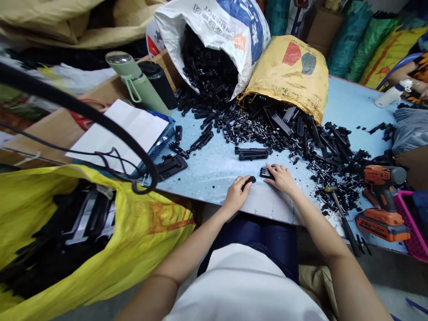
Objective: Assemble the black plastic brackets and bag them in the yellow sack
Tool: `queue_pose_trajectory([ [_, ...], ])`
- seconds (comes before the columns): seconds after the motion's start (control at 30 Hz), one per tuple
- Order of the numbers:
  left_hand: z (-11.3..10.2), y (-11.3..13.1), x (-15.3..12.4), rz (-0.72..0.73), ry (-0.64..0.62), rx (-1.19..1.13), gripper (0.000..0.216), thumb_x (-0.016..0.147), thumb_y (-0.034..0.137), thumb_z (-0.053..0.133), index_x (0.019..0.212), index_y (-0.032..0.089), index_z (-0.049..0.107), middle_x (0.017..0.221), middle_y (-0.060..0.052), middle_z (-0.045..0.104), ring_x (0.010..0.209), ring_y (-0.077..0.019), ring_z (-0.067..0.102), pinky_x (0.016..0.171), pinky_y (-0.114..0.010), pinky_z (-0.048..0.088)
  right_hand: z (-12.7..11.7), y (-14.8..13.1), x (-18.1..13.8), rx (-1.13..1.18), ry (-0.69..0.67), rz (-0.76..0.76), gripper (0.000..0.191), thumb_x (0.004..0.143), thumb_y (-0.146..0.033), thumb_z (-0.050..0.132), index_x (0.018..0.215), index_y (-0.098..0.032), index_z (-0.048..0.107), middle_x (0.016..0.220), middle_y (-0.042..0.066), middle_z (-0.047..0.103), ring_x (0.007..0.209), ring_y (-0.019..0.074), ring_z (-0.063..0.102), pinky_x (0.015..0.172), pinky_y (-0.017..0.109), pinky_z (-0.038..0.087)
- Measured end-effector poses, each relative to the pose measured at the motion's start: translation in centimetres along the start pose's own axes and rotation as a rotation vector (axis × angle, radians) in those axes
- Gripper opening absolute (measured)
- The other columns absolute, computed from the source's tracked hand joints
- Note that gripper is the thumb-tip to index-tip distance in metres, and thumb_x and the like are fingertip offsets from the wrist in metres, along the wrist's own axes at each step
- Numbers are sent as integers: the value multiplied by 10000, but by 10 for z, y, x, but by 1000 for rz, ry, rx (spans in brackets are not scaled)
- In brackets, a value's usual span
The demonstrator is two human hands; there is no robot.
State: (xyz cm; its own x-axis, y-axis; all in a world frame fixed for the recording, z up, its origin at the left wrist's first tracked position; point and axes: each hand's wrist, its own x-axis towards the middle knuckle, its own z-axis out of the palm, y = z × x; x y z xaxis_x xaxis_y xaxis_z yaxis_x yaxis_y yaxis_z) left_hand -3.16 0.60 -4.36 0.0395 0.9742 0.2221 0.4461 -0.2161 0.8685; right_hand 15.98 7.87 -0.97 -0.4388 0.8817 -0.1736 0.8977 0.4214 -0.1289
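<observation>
Near the table's front edge, my left hand (236, 194) is closed around a small black plastic part (248, 182), whose rounded end sticks out past the fingers. My right hand (281, 177) grips a flat black toothed plastic piece (266, 173), its teeth pointing left. The two pieces are a short gap apart. Just beyond them lies a longer black plastic assembly (253, 154) on the light blue tabletop (203, 178). Behind that spreads a heap of small black parts and screws (247, 129).
A white sack (214, 22) and a yellow sack (287, 67) spill black parts at the back. On the right are an orange cordless drill (384, 200) and a hammer (344, 218). A green bottle (138, 82) stands left. A yellow bag (150, 223) holds parts; a black cable (100, 120) crosses above.
</observation>
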Motion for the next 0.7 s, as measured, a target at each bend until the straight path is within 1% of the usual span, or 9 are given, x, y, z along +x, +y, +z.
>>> queue_pose_trajectory([
  [0.07, 2, 2, 1, 1, 0, -32, 286, 881, 262, 428, 1101, 162, 581, 959, -75, 605, 832, -160, 600, 731, -293, 507, 5, -6, -3, 136, 68, -6, 472, 887, -373, 432, 1310, -163, 445, 1132, 143, 538, 1061, 262, 472, 905, 427, 375],
  [0.13, 5, 7, 2, 21, 4, -62, 305, 884, 266, 427, 1134, 164, 570, 970, -77, 601, 800, -152, 598, 708, -286, 506, 12, -16, -8, 438, 130, -32, 450, 915, -386, 354, 1300, -175, 454, 1045, 115, 566, 989, 214, 517, 885, 393, 416],
  [0.23, 8, 15, 4, 45, 19, -90, 323, 882, 275, 441, 1164, 175, 562, 936, -65, 605, 751, -139, 593, 688, -274, 500, 20, -32, -19, 973, 138, -35, 508, 930, -459, 231, 1352, -213, 372, 941, 66, 579, 745, 145, 564, 689, 317, 512],
  [0.3, 8, 21, 4, 67, 29, -85, 321, 873, 274, 462, 1155, 173, 575, 902, -59, 609, 773, -144, 591, 715, -277, 496, 22, -37, -28, 1171, 118, -29, 541, 913, -512, 239, 1360, -230, 356, 919, 54, 569, 616, 111, 539, 556, 273, 515],
  [0.33, 8, 23, 4, 81, 28, -77, 318, 867, 271, 472, 1145, 168, 584, 886, -59, 610, 790, -149, 589, 732, -279, 492, 21, -36, -31, 1199, 122, -33, 551, 899, -532, 275, 1352, -234, 371, 929, 55, 558, 587, 98, 527, 518, 256, 508],
  [0.4, 6, 27, 3, 112, 3, -62, 308, 859, 267, 484, 1122, 159, 603, 852, -56, 608, 797, -152, 584, 743, -277, 488, 17, -32, -38, 1147, 138, -73, 545, 869, -544, 365, 1319, -242, 426, 954, 55, 530, 577, 82, 517, 495, 237, 501],
  [0.53, 2, 33, -3, 147, -46, -28, 308, 870, 277, 466, 1121, 167, 605, 816, -44, 592, 763, -139, 576, 697, -249, 488, 4, -19, -46, 949, 119, -218, 492, 880, -488, 402, 1303, -241, 452, 892, 29, 501, 558, 61, 509, 543, 233, 507],
  [0.6, 5, 36, -7, 170, -7, -8, 315, 885, 281, 439, 1137, 173, 595, 842, -49, 588, 779, -136, 574, 703, -245, 486, 1, -17, -48, 876, 161, -253, 477, 898, -464, 380, 1317, -241, 434, 872, 25, 501, 565, 61, 509, 569, 234, 507],
  [0.7, 14, 39, -10, 191, 117, 12, 329, 906, 290, 398, 1160, 181, 577, 876, -60, 578, 801, -137, 570, 710, -250, 484, 2, -22, -50, 790, 285, -253, 482, 912, -450, 352, 1342, -237, 399, 854, 32, 502, 615, 85, 515, 586, 240, 505],
])
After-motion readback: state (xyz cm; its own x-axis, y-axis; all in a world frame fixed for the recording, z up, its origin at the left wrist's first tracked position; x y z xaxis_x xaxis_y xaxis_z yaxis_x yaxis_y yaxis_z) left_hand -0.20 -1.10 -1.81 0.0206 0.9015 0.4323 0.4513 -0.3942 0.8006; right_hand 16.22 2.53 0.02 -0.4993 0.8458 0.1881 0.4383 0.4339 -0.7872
